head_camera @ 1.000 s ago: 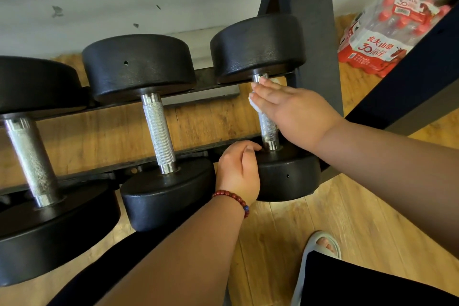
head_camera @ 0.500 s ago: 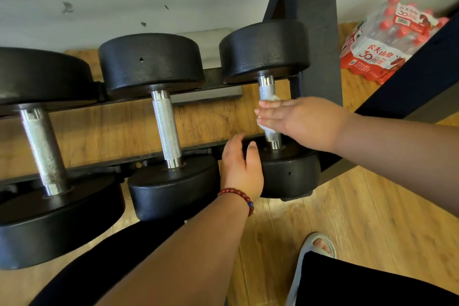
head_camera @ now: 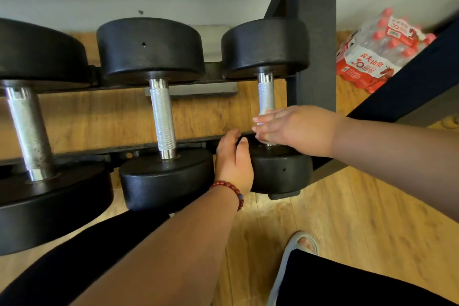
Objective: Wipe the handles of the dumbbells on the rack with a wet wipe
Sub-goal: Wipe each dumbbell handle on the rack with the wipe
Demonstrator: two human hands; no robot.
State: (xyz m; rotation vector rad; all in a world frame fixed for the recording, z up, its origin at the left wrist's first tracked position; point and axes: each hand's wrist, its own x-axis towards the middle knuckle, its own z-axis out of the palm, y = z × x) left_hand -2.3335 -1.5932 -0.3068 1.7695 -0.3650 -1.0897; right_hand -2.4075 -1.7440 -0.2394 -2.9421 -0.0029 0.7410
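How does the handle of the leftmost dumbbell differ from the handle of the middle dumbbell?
The leftmost handle looks thicker than the middle handle. Its surface is dull and blotchy, while the middle handle is bright with fine knurling. Both are silver metal, and both are untouched.

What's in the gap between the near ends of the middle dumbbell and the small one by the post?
The person's left hand, touching the near head of the small dumbbell; the head view shows it.

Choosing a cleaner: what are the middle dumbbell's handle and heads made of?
Handle: bright metal, probably chromed steel; knurled grip, mirror-smooth ends. Heads: matte black, pebbled skin; rubber coating or painted iron, unclear.
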